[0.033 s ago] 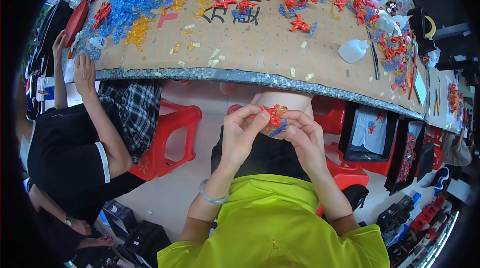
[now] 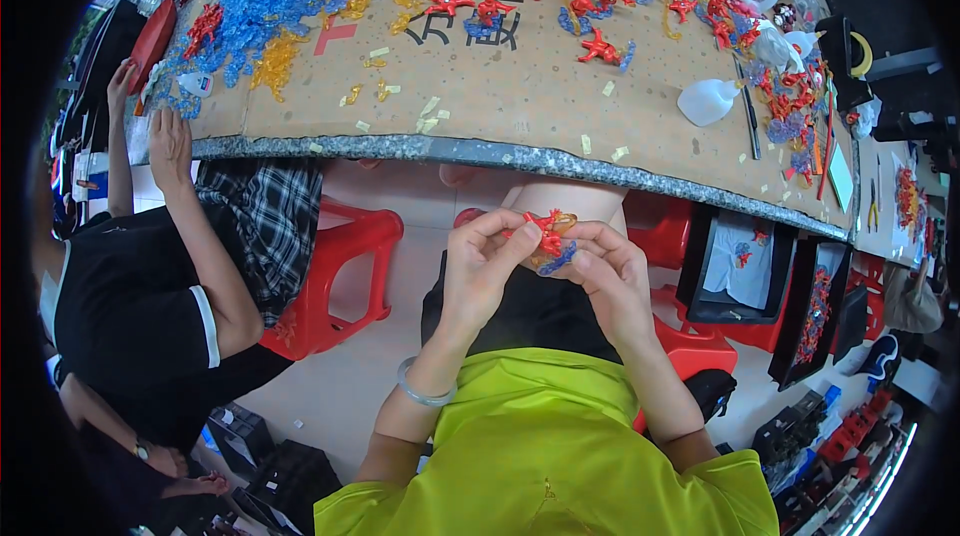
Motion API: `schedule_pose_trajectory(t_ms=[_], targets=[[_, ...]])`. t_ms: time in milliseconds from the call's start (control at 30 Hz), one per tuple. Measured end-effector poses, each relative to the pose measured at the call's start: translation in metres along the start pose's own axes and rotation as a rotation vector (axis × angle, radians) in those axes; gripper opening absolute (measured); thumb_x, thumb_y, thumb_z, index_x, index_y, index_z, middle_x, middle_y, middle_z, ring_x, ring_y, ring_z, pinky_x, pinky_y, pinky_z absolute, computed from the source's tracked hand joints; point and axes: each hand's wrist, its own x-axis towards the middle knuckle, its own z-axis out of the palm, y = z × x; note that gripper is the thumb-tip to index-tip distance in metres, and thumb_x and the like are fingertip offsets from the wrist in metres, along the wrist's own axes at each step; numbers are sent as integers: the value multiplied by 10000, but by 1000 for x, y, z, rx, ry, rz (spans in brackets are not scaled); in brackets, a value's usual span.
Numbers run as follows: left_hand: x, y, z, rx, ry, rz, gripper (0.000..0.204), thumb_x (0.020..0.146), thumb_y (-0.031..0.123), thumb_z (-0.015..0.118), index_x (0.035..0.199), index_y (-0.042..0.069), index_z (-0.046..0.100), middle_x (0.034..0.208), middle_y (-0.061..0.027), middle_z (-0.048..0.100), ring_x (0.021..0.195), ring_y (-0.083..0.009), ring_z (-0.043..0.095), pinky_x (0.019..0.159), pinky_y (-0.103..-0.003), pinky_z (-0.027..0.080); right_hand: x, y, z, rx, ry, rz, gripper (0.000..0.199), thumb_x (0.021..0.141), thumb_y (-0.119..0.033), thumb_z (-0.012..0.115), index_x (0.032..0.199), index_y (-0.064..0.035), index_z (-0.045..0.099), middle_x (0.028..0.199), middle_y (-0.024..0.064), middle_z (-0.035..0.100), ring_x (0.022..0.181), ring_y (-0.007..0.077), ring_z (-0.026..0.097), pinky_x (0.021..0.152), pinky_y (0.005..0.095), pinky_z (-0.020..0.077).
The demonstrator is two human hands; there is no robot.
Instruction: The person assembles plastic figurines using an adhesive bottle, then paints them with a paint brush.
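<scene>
While the left hand (image 2: 474,278) pinches the red figure (image 2: 550,242), the right hand (image 2: 618,284), closed on its other side, should press gently.

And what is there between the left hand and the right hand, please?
In the head view, a small red figure is between the left hand and the right hand, with a yellow loop and a blue piece next to it.

Way from right hand (image 2: 618,286) over speckled grey edge (image 2: 500,154) onto front middle of cardboard-covered desk (image 2: 530,111) (just flat pale-yellow scraps (image 2: 428,125) there). Obstacles: white plastic bottle (image 2: 706,103) right, red plastic figures (image 2: 600,48) behind, heaped blue translucent pieces (image 2: 285,1) back left.
</scene>
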Motion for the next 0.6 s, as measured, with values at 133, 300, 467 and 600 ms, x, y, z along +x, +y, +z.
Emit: schedule_pose_trajectory(t_ms=[133,300,467,600], targets=[[4,2,1,-10,-8,-10,117,884,79,637,887,-38,645,798,-32,649,714,-57,597,661,-200,473,3,2,-4,19,12,41,266,847,-4,625,1095,43,542,984,120,658,907,147,638,834,290,529],[3,7,7,57,-15,-69,119,875,76,647,850,-39,661,784,-30,642,693,-52,591,626,-190,461,5,8,-9,16,76,75,299,795,68,593,1082,34,518,958,115,659,855,128,637,782,240,511],[3,7,11,102,-6,-90,125,869,82,656,839,-40,667,766,-32,647,676,-55,591,613,-197,465,3,7,-9,66,92,86,329,771,92,570,1090,41,511,954,129,662,845,124,636,766,217,497],[4,6,11,97,-14,-102,127,864,87,662,840,-37,673,759,-36,654,665,-58,592,610,-198,467,1,2,-7,84,99,110,337,765,95,570,1093,49,508,945,132,664,848,127,637,765,216,496]])
